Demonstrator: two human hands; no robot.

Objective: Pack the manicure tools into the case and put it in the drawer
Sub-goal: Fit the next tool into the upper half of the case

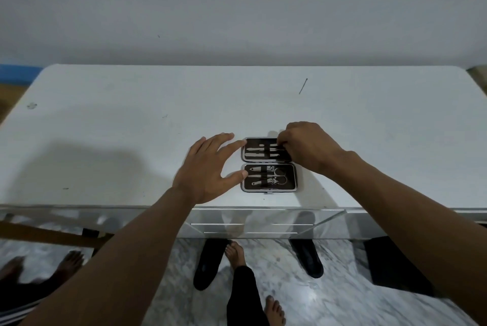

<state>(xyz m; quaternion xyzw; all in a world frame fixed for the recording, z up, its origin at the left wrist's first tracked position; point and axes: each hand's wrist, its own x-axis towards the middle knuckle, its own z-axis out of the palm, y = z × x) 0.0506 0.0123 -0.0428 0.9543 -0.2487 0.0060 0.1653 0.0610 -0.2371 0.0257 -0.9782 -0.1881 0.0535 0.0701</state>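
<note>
A black manicure case (pixel 268 165) lies flat and unfolded near the front edge of the white table (pixel 131 128). Its near half holds scissors (pixel 279 176), clippers and other steel tools under a strap. Its far half holds slim tools such as a file (pixel 254 152). My right hand (pixel 308 147) is over the far half's right end, fingertips pinched on a thin tool (pixel 275 147) there. My left hand (pixel 208 170) rests spread against the case's left edge, fingers apart. A thin metal pick (pixel 303 86) lies alone farther back on the table.
A mirrored drawer front (pixel 253 223) with slim handles sits below the table edge. On the marble floor are black slippers (pixel 208 262) and my bare feet. A second person's feet (pixel 42 265) show at the lower left. The wall is close behind the table.
</note>
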